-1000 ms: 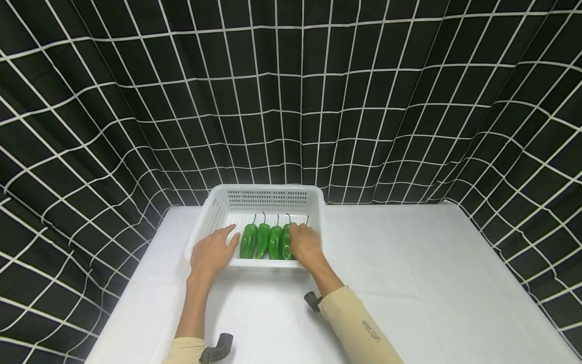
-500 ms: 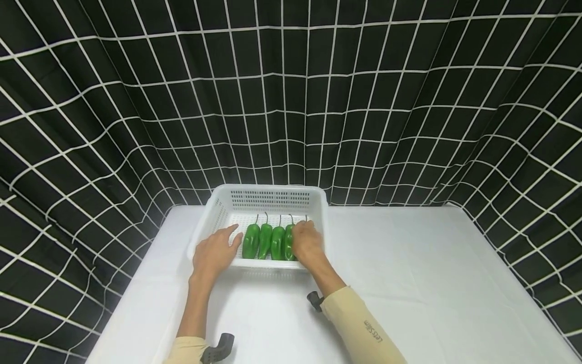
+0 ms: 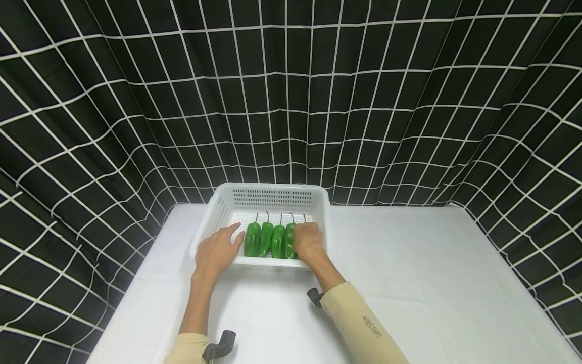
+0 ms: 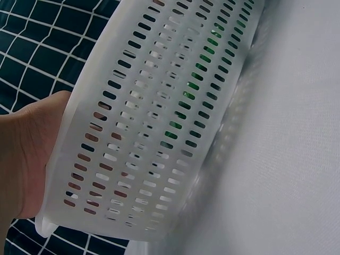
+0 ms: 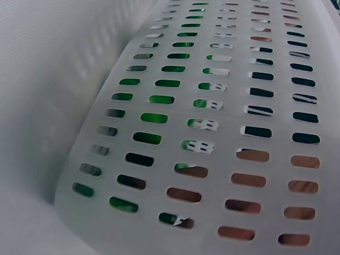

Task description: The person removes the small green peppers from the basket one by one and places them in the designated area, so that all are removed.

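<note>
Black curtains gridded in white rise behind a white-covered table bearing a white slotted basket. Inside, five green peppers lie side by side near its front wall, long axes front to back, stems pointing toward the curtains. The left hand rests at the near left corner, fingers loosely spread, holding nothing. The right hand covers the rightmost pepper, fingertips hidden: I cannot tell whether it grips.

you have one white basket on one bench, four green peppers plainly showing, though five stems, one left hand, one right hand, two beige sleeves and two dark wrist pieces.
</note>
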{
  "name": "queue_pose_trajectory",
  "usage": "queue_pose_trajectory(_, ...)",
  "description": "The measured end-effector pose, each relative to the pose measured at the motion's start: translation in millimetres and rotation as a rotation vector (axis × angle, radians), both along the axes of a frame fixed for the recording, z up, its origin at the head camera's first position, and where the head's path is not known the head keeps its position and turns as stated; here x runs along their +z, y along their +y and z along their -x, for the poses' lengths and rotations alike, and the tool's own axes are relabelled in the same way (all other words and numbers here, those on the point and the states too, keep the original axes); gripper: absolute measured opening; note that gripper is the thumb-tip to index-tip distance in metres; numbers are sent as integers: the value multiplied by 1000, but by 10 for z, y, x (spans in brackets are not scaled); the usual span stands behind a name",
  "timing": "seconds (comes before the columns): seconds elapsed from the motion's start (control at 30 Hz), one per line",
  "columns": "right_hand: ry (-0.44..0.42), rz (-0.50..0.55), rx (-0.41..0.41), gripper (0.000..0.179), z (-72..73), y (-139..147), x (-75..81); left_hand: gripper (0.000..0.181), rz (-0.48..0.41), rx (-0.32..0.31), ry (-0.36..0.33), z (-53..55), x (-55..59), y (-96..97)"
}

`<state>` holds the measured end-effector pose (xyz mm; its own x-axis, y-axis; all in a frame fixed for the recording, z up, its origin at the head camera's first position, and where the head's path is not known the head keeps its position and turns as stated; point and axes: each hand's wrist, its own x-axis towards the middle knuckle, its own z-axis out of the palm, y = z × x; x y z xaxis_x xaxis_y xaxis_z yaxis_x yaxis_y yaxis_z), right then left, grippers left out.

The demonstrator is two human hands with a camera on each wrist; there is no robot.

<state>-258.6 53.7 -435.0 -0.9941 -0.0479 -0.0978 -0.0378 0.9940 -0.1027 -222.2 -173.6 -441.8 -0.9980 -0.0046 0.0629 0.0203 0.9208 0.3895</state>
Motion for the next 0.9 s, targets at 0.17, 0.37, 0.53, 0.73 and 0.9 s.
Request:
queue_pose_trajectory(0.17, 7, -7, -22, 24, 32, 15, 15, 54, 1, -7, 5, 24, 8, -1)
queue_pose_trajectory(0.37, 4, 31, -31, 24, 38, 47, 24, 54, 5, -12, 3, 48, -22, 9)
queue_pose_trajectory(0.53, 32, 120, -38, 23, 10, 79, 103, 55, 2, -5, -4, 35, -15, 24)
queue_pose_trajectory(0.73, 79, 159, -21, 15, -4, 134, 332, 54, 10, 2, -6, 2, 23, 12)
queue_pose_trajectory(0.9, 56, 367, -24, 43, -40, 255, 503, 55, 6, -3, -5, -10, 25, 2)
